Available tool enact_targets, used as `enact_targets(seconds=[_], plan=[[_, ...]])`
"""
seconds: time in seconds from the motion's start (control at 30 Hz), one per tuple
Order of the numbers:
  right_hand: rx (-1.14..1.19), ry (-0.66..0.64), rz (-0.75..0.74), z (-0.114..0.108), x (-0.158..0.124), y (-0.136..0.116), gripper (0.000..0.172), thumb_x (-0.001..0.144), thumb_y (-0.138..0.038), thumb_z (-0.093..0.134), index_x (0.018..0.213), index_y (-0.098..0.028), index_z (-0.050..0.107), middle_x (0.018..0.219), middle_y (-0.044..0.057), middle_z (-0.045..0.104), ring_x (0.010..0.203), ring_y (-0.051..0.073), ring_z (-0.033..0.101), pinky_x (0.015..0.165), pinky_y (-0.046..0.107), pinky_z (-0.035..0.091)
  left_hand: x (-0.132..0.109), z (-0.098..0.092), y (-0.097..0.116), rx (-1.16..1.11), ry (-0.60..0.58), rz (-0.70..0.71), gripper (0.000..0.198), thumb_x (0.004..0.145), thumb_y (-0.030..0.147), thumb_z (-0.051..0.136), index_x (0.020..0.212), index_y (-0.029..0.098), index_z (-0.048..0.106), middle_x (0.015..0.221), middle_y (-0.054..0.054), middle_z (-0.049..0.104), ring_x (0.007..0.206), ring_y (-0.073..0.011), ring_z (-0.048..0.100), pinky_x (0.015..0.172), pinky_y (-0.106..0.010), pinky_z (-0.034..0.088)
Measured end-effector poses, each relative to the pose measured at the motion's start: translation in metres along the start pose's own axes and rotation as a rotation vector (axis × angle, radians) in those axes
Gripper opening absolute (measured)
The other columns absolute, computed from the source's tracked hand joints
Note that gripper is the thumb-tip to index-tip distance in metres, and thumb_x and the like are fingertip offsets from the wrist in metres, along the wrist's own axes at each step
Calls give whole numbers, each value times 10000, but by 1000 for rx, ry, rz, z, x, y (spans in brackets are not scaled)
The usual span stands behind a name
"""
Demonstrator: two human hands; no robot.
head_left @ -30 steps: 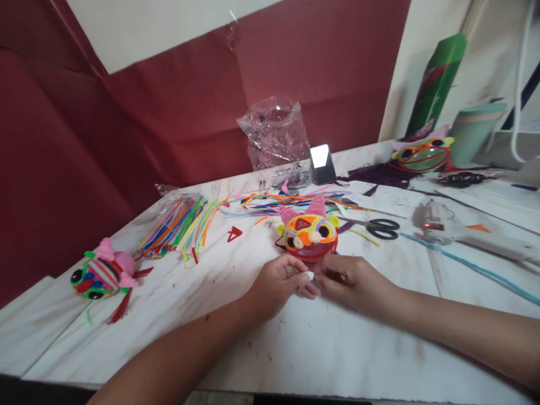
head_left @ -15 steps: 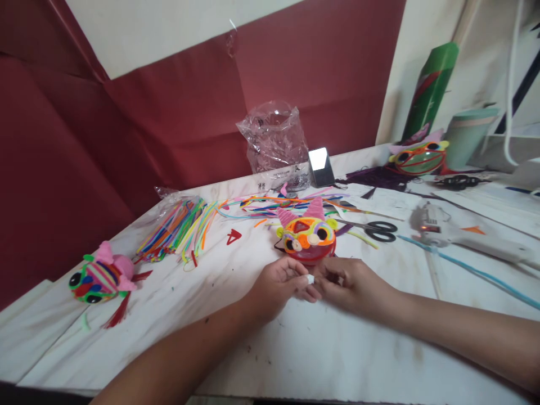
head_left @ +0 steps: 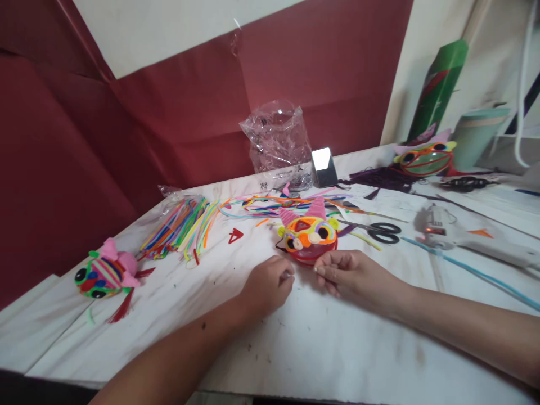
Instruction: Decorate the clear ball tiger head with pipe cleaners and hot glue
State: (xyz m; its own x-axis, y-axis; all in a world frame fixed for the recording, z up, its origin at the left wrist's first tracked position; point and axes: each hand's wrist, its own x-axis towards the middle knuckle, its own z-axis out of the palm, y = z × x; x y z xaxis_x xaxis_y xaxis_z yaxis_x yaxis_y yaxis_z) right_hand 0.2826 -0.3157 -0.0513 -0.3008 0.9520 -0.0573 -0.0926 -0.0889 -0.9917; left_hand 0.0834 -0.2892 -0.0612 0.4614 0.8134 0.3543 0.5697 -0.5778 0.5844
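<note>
My left hand (head_left: 270,284) is closed in a loose fist above the white tabletop. Its curled fingers hide what they hold, if anything. Thumb and forefinger of my right hand (head_left: 346,273) pinch a tiny white piece (head_left: 316,269), too small to name. Just behind both hands sits a craft animal head (head_left: 311,239) with pink horns, black eyes, an orange and yellow face and a shiny red lower part. Neither hand clearly grips it; my right fingers are close to its lower edge. A small red bent pipe cleaner shape (head_left: 235,235) lies to its left.
Bundled pipe cleaners (head_left: 175,228) and a fish-like craft figure (head_left: 105,273) lie left. Black-handled scissors (head_left: 383,232), a glue gun (head_left: 439,228) and a blue strip (head_left: 472,270) lie right. Behind stand a phone (head_left: 324,169), a plastic bag (head_left: 278,138) and another craft head (head_left: 426,160).
My hands, close together around a small white piece before, have moved apart. The left one has drawn left and curled up; the right keeps its pinch. The view has shifted slightly.
</note>
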Motion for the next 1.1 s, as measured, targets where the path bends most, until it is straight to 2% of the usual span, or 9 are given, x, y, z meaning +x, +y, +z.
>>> enact_targets(seconds=[0.07, 0.17, 0.27, 0.4, 0.57, 0.67, 0.77, 0.97, 1.1], plan=[[35, -16, 23, 0, 1, 0, 422, 583, -535, 761, 666, -163, 581, 574, -18, 603, 442, 60, 457, 448, 217, 336, 0, 0, -2, 154, 76, 193, 34, 720, 150, 613, 702, 179, 616, 747, -54, 641, 759, -193, 596, 719, -340, 481], [42, -60, 25, -1, 1, 2, 394, 613, -507, 763, 649, -153, 593, 570, -13, 605, 445, 59, 466, 441, 213, 345, -2, 3, 7, 133, 205, 415, 63, 799, 167, 578, 798, 171, 641, 781, -69, 662, 776, -184, 598, 722, -326, 494], [38, -110, 6, -2, 2, 6, 331, 658, -444, 752, 653, -145, 610, 564, -12, 607, 444, 54, 463, 434, 205, 344, -5, 6, 21, 23, 197, 489, 54, 818, 190, 596, 856, 166, 627, 775, -55, 678, 733, -157, 610, 688, -281, 500], [8, -114, 16, -2, 2, 11, 305, 687, -425, 731, 676, -140, 624, 577, -3, 622, 445, 54, 469, 426, 197, 343, -8, 9, 27, -9, 207, 385, 14, 806, 184, 611, 801, 173, 618, 699, -28, 652, 652, -138, 594, 626, -252, 477], [-24, -118, 18, 0, 0, 9, 273, 683, -394, 722, 668, -141, 621, 600, 1, 631, 445, 52, 470, 425, 194, 352, -9, 9, 26, 31, 155, 278, 95, 835, 225, 568, 751, 191, 599, 699, -34, 641, 667, -149, 583, 650, -270, 460], [-61, -143, 24, 1, -1, 6, 205, 695, -335, 693, 666, -142, 628, 594, -2, 629, 450, 56, 476, 427, 192, 358, -8, 10, 27, 90, 104, 331, 151, 863, 233, 504, 726, 195, 555, 697, -46, 623, 688, -166, 557, 665, -292, 441], [-106, -150, 17, -1, -2, 4, 157, 706, -289, 655, 670, -137, 647, 589, -1, 619, 467, 60, 484, 440, 192, 367, -8, 8, 27, 52, 91, 348, 157, 856, 223, 452, 704, 199, 486, 705, -47, 583, 700, -170, 528, 678, -303, 429], [-129, -130, 11, -4, 0, 8, 193, 737, -323, 625, 707, -135, 650, 594, -5, 610, 473, 58, 471, 439, 186, 351, -6, -7, 21, -105, 48, 19, 219, 888, 305, 357, 697, 210, 405, 637, 22, 451, 605, -130, 432, 626, -271, 379], [-142, -155, 9, -5, 2, 13, 232, 762, -361, 615, 720, -135, 643, 599, -7, 602, 479, 60, 471, 446, 187, 344, -1, -14, 21, -304, 14, -107, 270, 882, 377, 379, 682, 201, 427, 625, 29, 455, 600, -122, 435, 626, -262, 376]])
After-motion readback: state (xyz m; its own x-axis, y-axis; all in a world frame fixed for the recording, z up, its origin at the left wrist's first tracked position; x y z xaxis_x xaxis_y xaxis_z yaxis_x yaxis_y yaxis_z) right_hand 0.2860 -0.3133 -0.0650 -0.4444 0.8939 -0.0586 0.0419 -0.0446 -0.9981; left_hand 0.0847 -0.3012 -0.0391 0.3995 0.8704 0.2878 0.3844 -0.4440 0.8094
